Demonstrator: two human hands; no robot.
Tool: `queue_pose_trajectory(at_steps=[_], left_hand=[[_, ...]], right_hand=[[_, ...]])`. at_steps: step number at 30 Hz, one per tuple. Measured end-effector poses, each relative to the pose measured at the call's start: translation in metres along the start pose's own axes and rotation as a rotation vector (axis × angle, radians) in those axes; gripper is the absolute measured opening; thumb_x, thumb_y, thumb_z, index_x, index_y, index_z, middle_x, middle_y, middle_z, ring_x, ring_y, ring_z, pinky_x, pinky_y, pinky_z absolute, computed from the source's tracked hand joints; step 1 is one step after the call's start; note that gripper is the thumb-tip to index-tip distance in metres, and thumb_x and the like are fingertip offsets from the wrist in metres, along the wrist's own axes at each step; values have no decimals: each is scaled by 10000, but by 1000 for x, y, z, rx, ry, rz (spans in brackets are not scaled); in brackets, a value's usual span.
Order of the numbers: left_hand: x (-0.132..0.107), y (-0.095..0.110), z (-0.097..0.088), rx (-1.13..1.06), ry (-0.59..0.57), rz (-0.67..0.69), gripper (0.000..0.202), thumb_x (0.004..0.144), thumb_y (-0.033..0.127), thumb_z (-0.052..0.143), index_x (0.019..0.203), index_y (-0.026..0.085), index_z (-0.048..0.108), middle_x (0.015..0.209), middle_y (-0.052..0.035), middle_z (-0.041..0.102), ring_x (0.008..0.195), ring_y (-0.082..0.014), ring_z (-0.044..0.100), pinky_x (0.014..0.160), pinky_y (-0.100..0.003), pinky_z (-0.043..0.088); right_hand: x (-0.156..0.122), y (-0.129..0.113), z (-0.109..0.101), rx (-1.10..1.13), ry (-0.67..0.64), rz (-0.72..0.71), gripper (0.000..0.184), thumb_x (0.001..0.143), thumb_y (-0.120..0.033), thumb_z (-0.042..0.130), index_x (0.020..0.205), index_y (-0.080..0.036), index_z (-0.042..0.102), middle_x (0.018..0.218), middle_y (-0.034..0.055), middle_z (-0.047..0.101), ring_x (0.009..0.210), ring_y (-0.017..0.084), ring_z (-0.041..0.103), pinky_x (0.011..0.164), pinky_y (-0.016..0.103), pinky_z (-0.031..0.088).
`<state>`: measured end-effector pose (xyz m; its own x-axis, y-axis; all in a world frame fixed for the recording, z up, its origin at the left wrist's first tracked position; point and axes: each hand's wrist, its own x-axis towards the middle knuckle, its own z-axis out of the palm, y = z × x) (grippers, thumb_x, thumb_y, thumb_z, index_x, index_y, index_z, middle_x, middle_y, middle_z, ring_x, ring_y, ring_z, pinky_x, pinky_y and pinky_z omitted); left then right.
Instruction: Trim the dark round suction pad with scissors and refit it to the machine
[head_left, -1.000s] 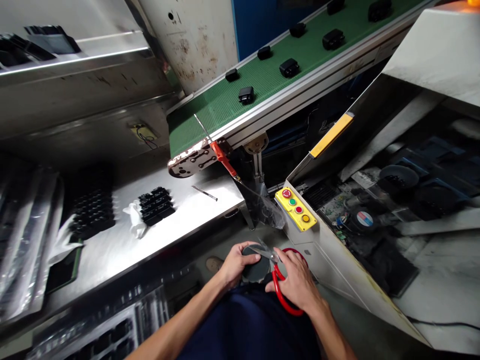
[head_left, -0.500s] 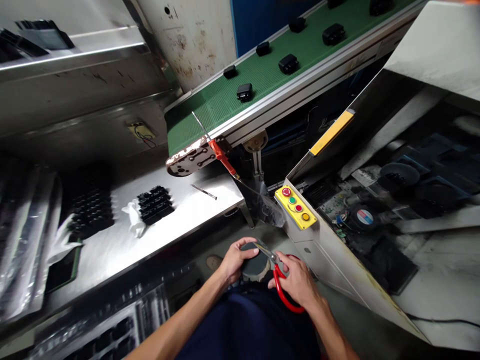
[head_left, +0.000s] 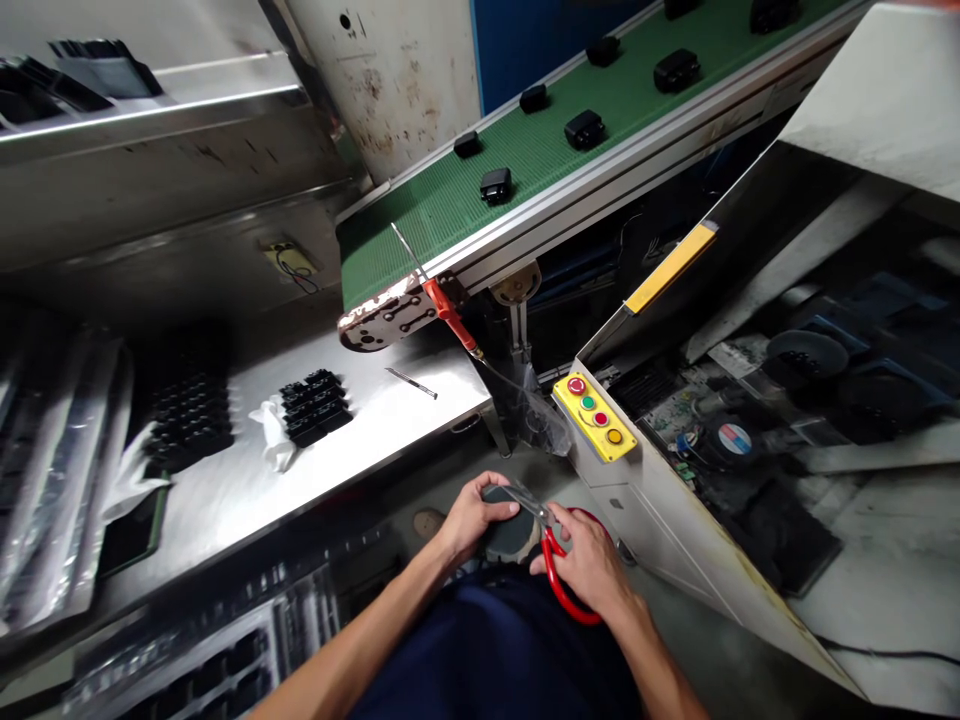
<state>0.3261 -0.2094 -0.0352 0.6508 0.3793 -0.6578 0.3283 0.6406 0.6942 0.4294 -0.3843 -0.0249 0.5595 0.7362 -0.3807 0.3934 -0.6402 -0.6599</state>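
Red-handled scissors (head_left: 543, 517), probably stiff, best taken by the loops (head_left: 553, 583), are clasped in the right hand (head_left: 589, 560) off the steel counter (head_left: 390, 420)'s near right corner; the left hand (head_left: 480, 515)'s hold cannot be told.

Glossy plastic scissor handles (head_left: 556, 587); smooth, shiny metal bench (head_left: 382, 425)

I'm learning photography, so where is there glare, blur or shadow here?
Head view: strong glare whitens the flat, shiny metal table; head view, left: long, shiny plastic sheets look smeared; head view, right: a dark, round machine part sits in shadow; head view, lower middle: the red-handled metal scissors look fairly clear.
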Motion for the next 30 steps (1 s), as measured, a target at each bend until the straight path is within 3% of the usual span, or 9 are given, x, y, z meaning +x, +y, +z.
queue_pose_trajectory(at_steps=[4,10,17,25,30], left_hand=[[0,0,2,-30,30,-28,545,540,316,896,973,162,602,749,-29,701,599,-171,643,575,-289,536],[-3,-3,4,-15,19,-49,570,496,307,917,962,127,642,767,-61,714,614,-190,652,586,-305,545],[-6,-5,5,-18,36,-14,567,497,324,912,951,145,622,765,-33,699,611,-172,644,594,-291,542],[-7,-8,4,0,9,10,563,520,302,907,945,168,562,747,-10,685,592,-155,627,555,-267,530],[-5,-7,-1,17,-24,23,530,524,278,911,902,167,556,735,-5,679,595,-147,634,558,-240,517]], right_hand=[[-3,3,0,-5,4,19,650,710,-403,753,1296,-183,579,846,38,617,826,226,583,769,317,427],[-5,-2,4,-117,27,2,762,697,-439,756,1363,-172,499,1120,110,609,1077,317,538,930,400,400],[-3,-3,-3,-50,-41,34,574,753,-462,711,1254,-208,595,921,58,649,893,240,604,777,319,438],[-8,-3,-3,-216,-2,-51,898,681,-557,720,1434,-169,424,1184,127,577,1119,362,487,945,486,382],[-4,-2,-4,-88,-2,-30,751,682,-424,778,1352,-189,532,1023,76,624,965,254,567,863,342,420]])
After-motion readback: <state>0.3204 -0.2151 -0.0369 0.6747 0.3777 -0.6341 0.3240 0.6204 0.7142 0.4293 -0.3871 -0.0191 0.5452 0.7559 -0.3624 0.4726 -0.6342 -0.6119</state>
